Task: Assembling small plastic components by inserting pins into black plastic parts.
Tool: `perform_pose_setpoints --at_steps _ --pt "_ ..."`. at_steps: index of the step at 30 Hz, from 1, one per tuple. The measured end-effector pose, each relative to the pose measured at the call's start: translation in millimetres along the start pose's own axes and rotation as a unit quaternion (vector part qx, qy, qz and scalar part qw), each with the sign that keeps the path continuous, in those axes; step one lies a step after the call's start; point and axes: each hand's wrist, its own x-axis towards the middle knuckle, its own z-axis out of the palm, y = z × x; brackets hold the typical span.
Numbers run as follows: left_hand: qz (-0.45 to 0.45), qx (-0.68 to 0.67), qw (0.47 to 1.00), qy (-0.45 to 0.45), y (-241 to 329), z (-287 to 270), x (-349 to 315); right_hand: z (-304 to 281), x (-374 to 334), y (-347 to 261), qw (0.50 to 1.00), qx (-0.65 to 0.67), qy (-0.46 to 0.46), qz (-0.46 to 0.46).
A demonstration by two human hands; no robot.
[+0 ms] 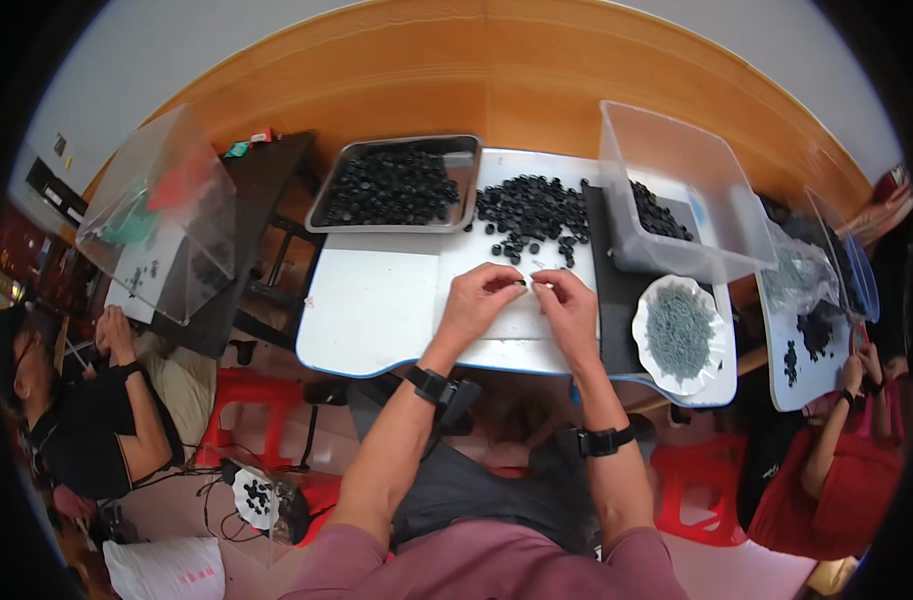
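Over the white tabletop (377, 295), my left hand (482, 303) pinches a small round black cap (521, 283) between thumb and fingertips. Close beside it, the fingers of my right hand (569, 305) are pressed together; whatever they hold is too small to make out. The two sets of fingertips almost meet. Just beyond them spreads a loose pile of small round black caps (537, 208), with a few strays at its near edge. A metal tray (392, 229) full of similar black caps stands behind my left hand.
At the right stands a clear plastic bin (667, 145) holding black caps (659, 212). Nearer is a white scalloped bowl (644, 348) of small grey-green pieces (679, 333). A black mat (617, 300) lies beneath them. People sit at tables on both sides; red stools (252, 405) stand below.
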Motion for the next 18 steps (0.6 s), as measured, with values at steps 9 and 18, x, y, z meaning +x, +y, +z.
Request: perform_pose_setpoints --at_steps 9,18 --pt "-0.054 -0.075 0.994 -0.054 4.0 2.7 -2.2 -2.5 -3.0 -0.2 1.0 -0.015 -0.011 -0.019" --pt "-0.048 -0.033 0.995 -0.079 10.2 2.5 -3.9 -4.8 -1.3 -4.1 0.999 -0.03 -0.006 -0.021"
